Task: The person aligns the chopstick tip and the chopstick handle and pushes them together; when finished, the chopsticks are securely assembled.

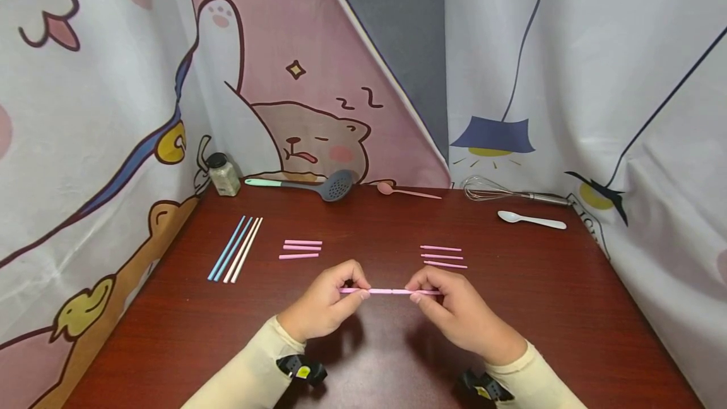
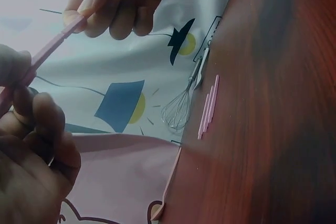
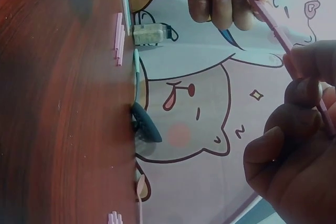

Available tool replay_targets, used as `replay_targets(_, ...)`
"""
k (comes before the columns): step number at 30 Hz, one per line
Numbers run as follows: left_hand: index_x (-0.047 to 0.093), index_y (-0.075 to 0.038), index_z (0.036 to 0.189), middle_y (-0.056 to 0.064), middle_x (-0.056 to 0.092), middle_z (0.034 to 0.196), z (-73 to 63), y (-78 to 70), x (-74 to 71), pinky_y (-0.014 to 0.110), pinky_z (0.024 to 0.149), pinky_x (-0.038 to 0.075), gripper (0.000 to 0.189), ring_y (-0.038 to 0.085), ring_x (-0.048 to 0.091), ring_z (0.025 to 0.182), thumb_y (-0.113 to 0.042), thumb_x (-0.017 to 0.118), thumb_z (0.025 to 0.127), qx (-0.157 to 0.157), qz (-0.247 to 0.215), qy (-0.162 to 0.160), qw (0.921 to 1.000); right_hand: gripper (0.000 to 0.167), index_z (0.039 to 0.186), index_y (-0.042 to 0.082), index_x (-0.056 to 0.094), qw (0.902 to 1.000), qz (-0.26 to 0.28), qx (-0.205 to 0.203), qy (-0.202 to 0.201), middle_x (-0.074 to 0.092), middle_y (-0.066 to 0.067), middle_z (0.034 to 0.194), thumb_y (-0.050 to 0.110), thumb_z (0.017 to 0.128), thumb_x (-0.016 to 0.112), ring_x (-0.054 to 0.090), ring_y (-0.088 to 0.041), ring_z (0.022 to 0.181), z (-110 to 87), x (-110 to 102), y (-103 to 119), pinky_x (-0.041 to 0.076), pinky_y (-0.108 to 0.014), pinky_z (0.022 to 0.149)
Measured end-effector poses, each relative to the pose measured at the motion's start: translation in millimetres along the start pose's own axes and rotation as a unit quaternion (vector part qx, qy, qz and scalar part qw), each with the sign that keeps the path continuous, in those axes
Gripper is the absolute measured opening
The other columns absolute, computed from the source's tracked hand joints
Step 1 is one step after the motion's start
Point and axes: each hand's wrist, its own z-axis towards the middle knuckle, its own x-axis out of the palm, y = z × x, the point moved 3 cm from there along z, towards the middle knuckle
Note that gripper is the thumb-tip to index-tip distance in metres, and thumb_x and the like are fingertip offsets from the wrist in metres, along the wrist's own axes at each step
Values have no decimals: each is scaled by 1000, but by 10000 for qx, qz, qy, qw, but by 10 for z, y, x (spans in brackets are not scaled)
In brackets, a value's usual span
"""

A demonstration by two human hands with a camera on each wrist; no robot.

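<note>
A slim pink chopstick (image 1: 382, 291) lies level between my two hands above the front middle of the table, a seam showing near its middle. My left hand (image 1: 326, 305) pinches its left part between thumb and fingers. On the right part, my right hand (image 1: 462, 311) has the same kind of pinch. Both wrist views show the seamed pink stick (image 2: 52, 45) running from one hand to the other. Beyond the left hand lie three short pink rods (image 1: 302, 248). Three more pink pieces (image 1: 442, 256), with narrower left ends, lie beyond the right hand.
Blue sticks (image 1: 230, 248) and cream sticks (image 1: 247, 250) lie at the left. Along the back are a black-lidded jar (image 1: 224, 177), a slotted skimmer (image 1: 336, 186), a pink spoon (image 1: 386, 189) and a whisk (image 1: 488, 190). A white spoon (image 1: 531, 219) lies at the right.
</note>
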Motion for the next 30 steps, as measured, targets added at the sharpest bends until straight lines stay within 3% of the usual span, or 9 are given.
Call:
replay_targets(10, 58, -10, 88, 4, 56, 80, -4, -45, 74, 19, 62, 45, 21, 2, 50, 73, 7, 71, 89, 100, -147, -133, 9998, 30, 100, 19, 67, 9995, 271, -70, 118, 55, 10, 75, -9, 92, 71, 44, 3, 67, -9, 8, 13, 41, -18, 54)
replay_targets(17, 58, -10, 87, 3, 54, 78, -15, -27, 94, 19, 62, 44, 22, 2, 50, 73, 7, 71, 88, 123, -169, -129, 9997, 25, 102, 18, 67, 9988, 360, -143, 285, 53, 8, 75, -5, 95, 69, 45, 2, 68, -21, 32, 7, 42, -18, 56)
replay_targets(30, 58, -11, 88, 3, 55, 79, -13, -29, 85, 19, 63, 45, 22, 2, 51, 74, 7, 71, 87, 186, -105, -180, 9996, 26, 102, 18, 67, 9989, 302, -269, 244, 54, 8, 75, -6, 94, 70, 46, 2, 68, -9, 43, -23, 42, -18, 57)
